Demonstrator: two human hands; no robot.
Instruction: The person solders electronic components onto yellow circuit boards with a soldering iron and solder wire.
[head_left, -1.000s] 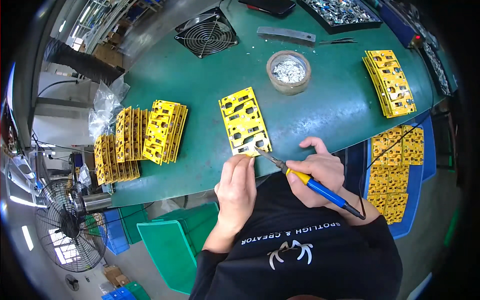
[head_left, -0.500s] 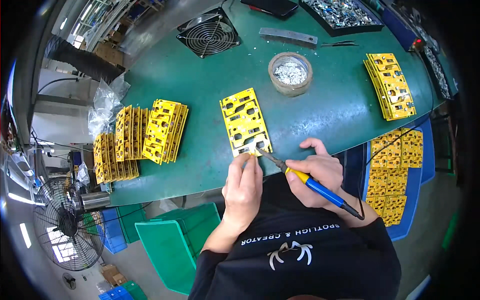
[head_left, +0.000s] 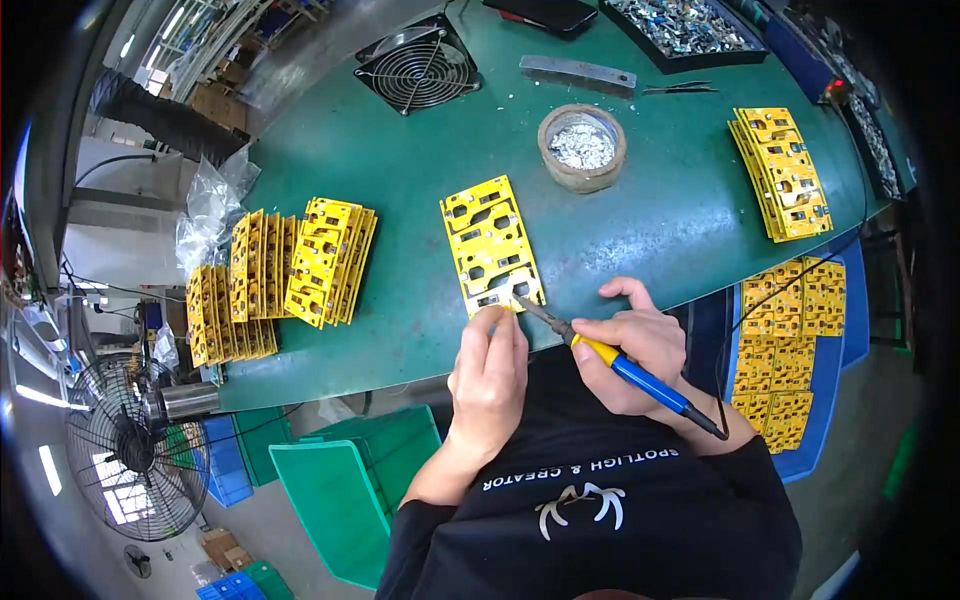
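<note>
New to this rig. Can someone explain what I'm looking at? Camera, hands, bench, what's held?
No machine arm here: these are a person's bare hands. Every picture comes from one fisheye camera worn on the head, looking down, so straight edges bend near the rim.

The right hand holds a soldering iron with a blue and yellow handle, its tip at the near end of a yellow circuit board. The left hand has its fingertips at that end too; whether they pinch something small is hidden.

On the green table are also stacked yellow boards at both sides, a round bowl of whitish bits, a square fan and tweezers.
</note>
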